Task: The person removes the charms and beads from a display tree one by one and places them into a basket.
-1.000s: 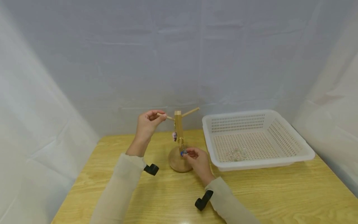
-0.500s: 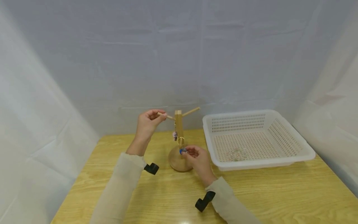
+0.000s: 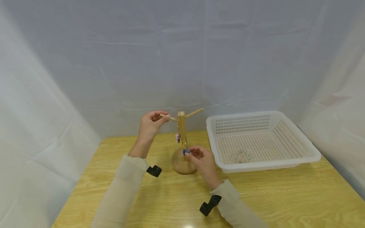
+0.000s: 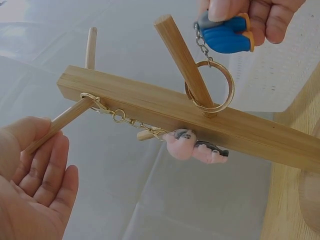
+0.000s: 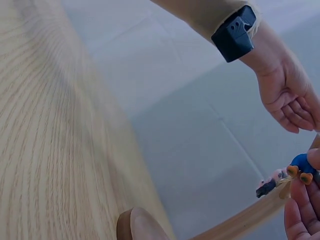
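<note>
A wooden stand (image 3: 181,128) with several pegs stands on a round base. My left hand (image 3: 152,125) pinches one upper peg (image 4: 65,118) near its tip between thumb and fingers. Around that peg, by the post, hangs the clasp of a pink figure keychain (image 4: 181,145). My right hand (image 3: 203,162) pinches the blue figure keychain (image 4: 226,39), which has orange feet, lower at the front of the post. Its gold ring (image 4: 230,86) encircles a lower peg (image 4: 182,57) close to the post. Part of the blue figure is hidden behind my fingers in the right wrist view.
Right of the stand sits a white plastic basket (image 3: 214,144), holding a small heap of clear, shiny pieces (image 3: 240,156). Pale sheeting (image 3: 142,63) surrounds the wood-grain table (image 3: 171,199) at the back and sides.
My right hand has risen slightly with the blue figure keychain. Its gold ring faced the head camera half a second ago and looks narrower now. My left hand stays on the peg.
</note>
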Available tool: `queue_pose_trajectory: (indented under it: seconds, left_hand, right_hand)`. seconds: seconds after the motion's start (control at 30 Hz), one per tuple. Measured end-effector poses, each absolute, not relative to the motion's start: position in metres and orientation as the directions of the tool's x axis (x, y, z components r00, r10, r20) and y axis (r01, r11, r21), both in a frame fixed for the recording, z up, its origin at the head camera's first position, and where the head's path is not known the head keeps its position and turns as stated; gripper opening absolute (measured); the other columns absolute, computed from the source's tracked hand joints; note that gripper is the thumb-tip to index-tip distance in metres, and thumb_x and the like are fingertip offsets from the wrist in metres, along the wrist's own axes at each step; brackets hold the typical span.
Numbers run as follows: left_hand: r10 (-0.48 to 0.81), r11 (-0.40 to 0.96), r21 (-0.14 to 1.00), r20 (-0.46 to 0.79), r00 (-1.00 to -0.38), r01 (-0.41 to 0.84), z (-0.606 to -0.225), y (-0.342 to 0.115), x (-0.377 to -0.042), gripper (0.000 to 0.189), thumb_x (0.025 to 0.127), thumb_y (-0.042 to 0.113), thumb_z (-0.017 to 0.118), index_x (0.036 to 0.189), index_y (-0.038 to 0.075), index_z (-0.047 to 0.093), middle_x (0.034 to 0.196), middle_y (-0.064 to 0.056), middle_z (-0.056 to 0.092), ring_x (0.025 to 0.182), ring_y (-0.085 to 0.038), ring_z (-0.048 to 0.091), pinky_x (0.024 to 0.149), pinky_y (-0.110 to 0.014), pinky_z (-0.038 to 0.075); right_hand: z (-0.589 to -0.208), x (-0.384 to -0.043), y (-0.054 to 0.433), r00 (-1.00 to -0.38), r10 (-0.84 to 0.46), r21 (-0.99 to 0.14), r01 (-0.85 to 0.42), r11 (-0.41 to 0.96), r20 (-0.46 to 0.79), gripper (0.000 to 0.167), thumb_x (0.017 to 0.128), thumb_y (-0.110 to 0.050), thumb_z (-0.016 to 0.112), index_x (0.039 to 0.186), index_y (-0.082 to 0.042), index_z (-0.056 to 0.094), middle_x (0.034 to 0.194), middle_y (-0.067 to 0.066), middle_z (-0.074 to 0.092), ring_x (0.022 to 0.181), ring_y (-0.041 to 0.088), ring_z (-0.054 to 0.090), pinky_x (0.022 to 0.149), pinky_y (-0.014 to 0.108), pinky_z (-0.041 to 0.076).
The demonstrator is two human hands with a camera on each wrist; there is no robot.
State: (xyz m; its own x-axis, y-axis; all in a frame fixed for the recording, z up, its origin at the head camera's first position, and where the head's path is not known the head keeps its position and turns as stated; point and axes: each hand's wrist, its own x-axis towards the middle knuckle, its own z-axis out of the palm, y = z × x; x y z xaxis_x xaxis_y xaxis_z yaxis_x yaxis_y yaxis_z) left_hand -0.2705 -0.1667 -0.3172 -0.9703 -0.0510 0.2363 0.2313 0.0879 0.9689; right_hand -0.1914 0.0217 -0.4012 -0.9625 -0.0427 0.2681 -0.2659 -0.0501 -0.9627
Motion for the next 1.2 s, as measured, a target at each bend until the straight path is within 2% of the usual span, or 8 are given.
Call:
queue_pose_trajectory:
  seconds: [0.1,0.2,0.37,0.5,0.63,0.87,1.03,1.2]
  left_hand:
    - [-0.049,0.084,0.969,0.238,-0.97,0.234,-0.317,-0.167,-0.27,0.018,0.084,0.017,0.073,0.096,0.005,0.068,0.076,0.005,0.067,0.079,-0.015,0.065,0.09,-0.034,0.05]
    - [-0.048,0.076,0.969,0.238,-0.97,0.234,-0.317,-0.166,-0.269,0.017,0.084,0.016,0.073,0.096,0.004,0.068,0.076,0.005,0.067,0.082,-0.02,0.064,0.088,-0.032,0.051]
    - [-0.044,0.068,0.971,0.234,-0.971,0.231,-0.318,-0.167,-0.27,0.022,0.084,0.015,0.072,0.099,0.0,0.067,0.075,0.005,0.067,0.079,-0.016,0.064,0.083,-0.026,0.052]
    - [-0.043,0.068,0.97,0.238,-0.97,0.234,-0.318,-0.167,-0.271,0.023,0.084,0.014,0.072,0.1,-0.002,0.066,0.075,0.005,0.067,0.077,-0.013,0.064,0.089,-0.034,0.05]
    - [-0.043,0.057,0.968,0.245,-0.968,0.243,-0.318,-0.167,-0.27,0.019,0.084,0.014,0.072,0.097,0.001,0.067,0.075,0.004,0.066,0.075,-0.011,0.064,0.093,-0.042,0.047]
    - [-0.043,0.055,0.969,0.245,-0.969,0.242,-0.318,-0.167,-0.27,0.017,0.084,0.015,0.073,0.095,0.003,0.068,0.076,0.004,0.066,0.077,-0.013,0.064,0.087,-0.031,0.051]
    - [-0.044,0.068,0.969,0.241,-0.97,0.237,-0.319,-0.167,-0.27,0.022,0.084,0.016,0.073,0.098,0.001,0.067,0.075,0.004,0.066,0.077,-0.014,0.064,0.09,-0.036,0.05]
    - [-0.044,0.074,0.967,0.247,-0.968,0.243,-0.318,-0.166,-0.27,0.027,0.084,0.017,0.073,0.101,-0.003,0.066,0.075,0.004,0.066,0.075,-0.012,0.064,0.087,-0.032,0.051]
  right_hand:
    - [-0.399,-0.19,0.022,-0.96,-0.04,-0.96,-0.274,-0.051,0.276,0.017,0.081,0.002,0.07,0.096,0.008,0.065,0.092,0.018,0.067,0.075,0.009,0.061,0.069,0.02,0.051]
    - [-0.397,-0.188,0.023,-0.957,-0.039,-0.957,-0.284,-0.055,0.287,0.017,0.082,0.002,0.07,0.097,0.008,0.065,0.093,0.018,0.067,0.076,0.009,0.061,0.07,0.021,0.051]
    - [-0.395,-0.187,0.023,-0.949,-0.045,-0.949,-0.311,-0.05,0.313,0.017,0.081,0.003,0.07,0.097,0.008,0.065,0.094,0.02,0.066,0.077,0.009,0.06,0.071,0.022,0.052]
    - [-0.393,-0.185,0.024,-0.939,-0.048,-0.94,-0.337,-0.053,0.34,0.017,0.081,0.005,0.07,0.096,0.01,0.064,0.093,0.021,0.066,0.077,0.009,0.06,0.07,0.021,0.052]
    - [-0.392,-0.184,0.024,-0.933,-0.048,-0.934,-0.352,-0.064,0.355,0.017,0.081,0.005,0.069,0.097,0.01,0.064,0.093,0.022,0.066,0.077,0.009,0.061,0.07,0.021,0.052]
    - [-0.397,-0.188,0.025,-0.931,-0.052,-0.931,-0.359,-0.063,0.362,0.018,0.083,0.0,0.07,0.099,0.007,0.065,0.095,0.019,0.066,0.078,0.01,0.061,0.07,0.022,0.053]
    - [-0.414,-0.198,0.026,-0.934,-0.042,-0.933,-0.352,-0.069,0.356,0.019,0.082,-0.005,0.072,0.099,0.002,0.066,0.094,0.016,0.067,0.079,0.011,0.062,0.07,0.022,0.053]
    - [-0.41,-0.197,0.027,-0.935,-0.035,-0.935,-0.35,-0.057,0.352,0.018,0.082,0.003,0.07,0.099,0.007,0.064,0.094,0.02,0.066,0.077,0.009,0.061,0.068,0.02,0.052]
